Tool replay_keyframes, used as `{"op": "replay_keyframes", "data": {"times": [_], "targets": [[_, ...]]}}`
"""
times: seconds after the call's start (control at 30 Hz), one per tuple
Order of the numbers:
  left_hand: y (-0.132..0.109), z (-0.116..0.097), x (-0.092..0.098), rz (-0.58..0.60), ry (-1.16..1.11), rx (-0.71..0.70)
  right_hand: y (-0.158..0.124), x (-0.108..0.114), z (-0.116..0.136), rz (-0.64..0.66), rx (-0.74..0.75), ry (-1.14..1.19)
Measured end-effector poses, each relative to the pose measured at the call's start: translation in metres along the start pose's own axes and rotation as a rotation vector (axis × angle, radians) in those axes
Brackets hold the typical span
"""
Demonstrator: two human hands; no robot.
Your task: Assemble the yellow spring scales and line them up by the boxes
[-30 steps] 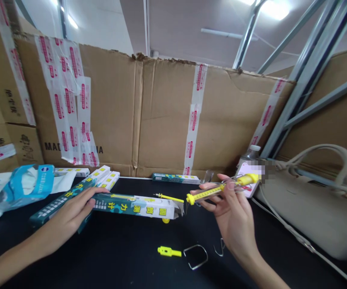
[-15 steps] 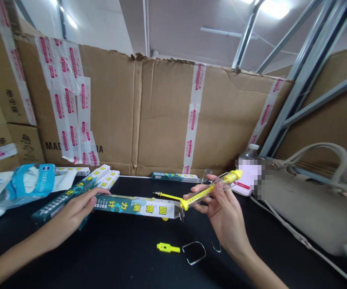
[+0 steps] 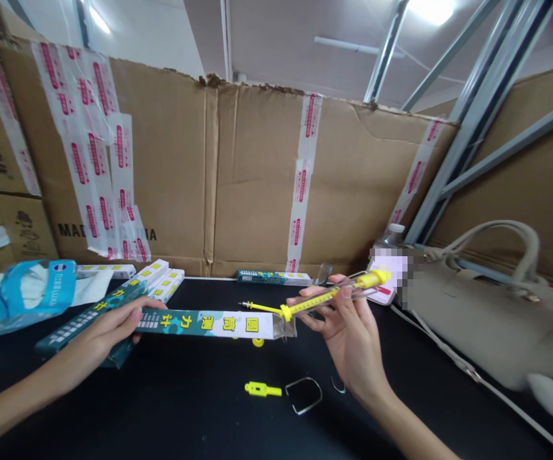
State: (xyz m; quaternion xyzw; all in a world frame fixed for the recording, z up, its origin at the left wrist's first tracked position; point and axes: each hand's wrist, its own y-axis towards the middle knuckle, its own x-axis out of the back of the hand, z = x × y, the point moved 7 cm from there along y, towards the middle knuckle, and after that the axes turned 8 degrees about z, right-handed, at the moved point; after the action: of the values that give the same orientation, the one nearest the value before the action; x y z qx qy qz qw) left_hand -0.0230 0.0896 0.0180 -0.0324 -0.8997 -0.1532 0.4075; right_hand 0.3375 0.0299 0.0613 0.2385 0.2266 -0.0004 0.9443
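My left hand (image 3: 121, 321) grips the left end of a long white and teal printed box (image 3: 209, 324), held level above the table. A clear flap sticks out at the box's right end. In my right hand (image 3: 348, 319) is a clear tube spring scale (image 3: 312, 301) with yellow end pieces, tilted up to the right. Its lower left end is close to the box's end; whether they touch I cannot tell. Below lie a yellow plastic piece (image 3: 263, 389), a bent wire loop (image 3: 305, 396) and a small metal hook (image 3: 338, 385). A yellow rod (image 3: 261, 308) shows behind the box.
More printed boxes (image 3: 108, 306) are stacked at left beside a blue tissue pack (image 3: 48, 287). Another box (image 3: 273, 278) lies at the back against the cardboard wall (image 3: 252, 179). A phone (image 3: 386, 275), a bottle (image 3: 391, 236) and a beige handbag (image 3: 477, 313) stand at right.
The view has shifted slightly. The box in my left hand now lies more level, and the spring scale is tilted a little flatter. Both hands keep their hold.
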Motion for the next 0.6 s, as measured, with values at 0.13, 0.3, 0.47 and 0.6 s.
{"op": "replay_keyframes", "data": {"times": [0.13, 0.3, 0.47, 0.6], "targets": [[0.002, 0.005, 0.005, 0.143, -0.178, 0.060, -0.004, -0.001, 0.001, -0.006, 0.044, -0.059], [0.003, -0.002, 0.011, 0.184, -0.113, 0.115, -0.014, -0.004, 0.006, -0.022, 0.175, -0.273], [0.004, -0.010, 0.014, 0.173, -0.050, 0.102, -0.013, -0.004, 0.003, 0.044, 0.210, -0.405], [0.002, -0.007, 0.014, 0.153, -0.084, 0.088, -0.008, -0.003, -0.010, 0.085, 0.060, -0.357]]}}
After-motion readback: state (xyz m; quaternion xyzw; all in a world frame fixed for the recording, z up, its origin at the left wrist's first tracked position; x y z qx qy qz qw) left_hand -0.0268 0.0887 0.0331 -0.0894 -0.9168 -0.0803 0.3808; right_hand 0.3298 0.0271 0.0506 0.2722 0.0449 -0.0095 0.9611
